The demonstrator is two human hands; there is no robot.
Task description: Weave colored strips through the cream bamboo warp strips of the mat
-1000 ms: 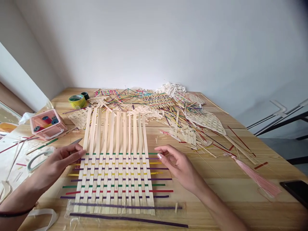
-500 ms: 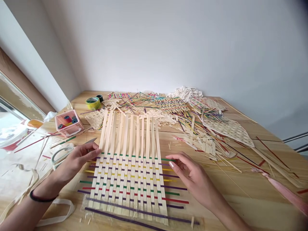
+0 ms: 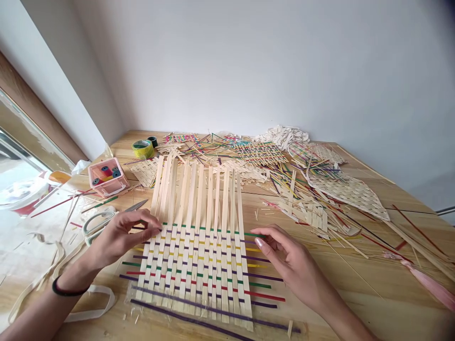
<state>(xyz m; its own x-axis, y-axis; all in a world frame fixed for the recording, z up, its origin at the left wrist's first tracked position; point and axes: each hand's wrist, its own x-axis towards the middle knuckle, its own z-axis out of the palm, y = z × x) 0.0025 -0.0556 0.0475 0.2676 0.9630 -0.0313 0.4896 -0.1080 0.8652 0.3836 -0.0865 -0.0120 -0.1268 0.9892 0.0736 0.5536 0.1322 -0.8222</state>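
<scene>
A partly woven mat [image 3: 199, 265] of pale flat strips crossed by purple, yellow, green and red strips lies on the table before me. Its pale strips [image 3: 202, 194] run loose and upright-pointing at the far end. Along the top row lies a green strip [image 3: 220, 230]. My left hand [image 3: 122, 237] has thumb and fingertips closed at the strip's left end, over the mat's upper left edge. At the other side my right hand [image 3: 284, 251] pinches the strip's right end between thumb and index finger. Clear tape with purple strips [image 3: 192, 305] crosses the near edge.
Scissors [image 3: 97, 222] lie behind my left hand, near a pink box [image 3: 108, 177] of spools. Yellow tape [image 3: 142, 149] stands at the back left. Scrap strips [image 3: 302, 208] and a woven leaf-shaped fan [image 3: 350, 196] cover the right. A pink tassel [image 3: 426, 279] lies far right.
The view has shifted slightly, so the scene sits further right. My left fingertips have moved inward over the mat's left edge along the green strip. My right hand keeps its pinch.
</scene>
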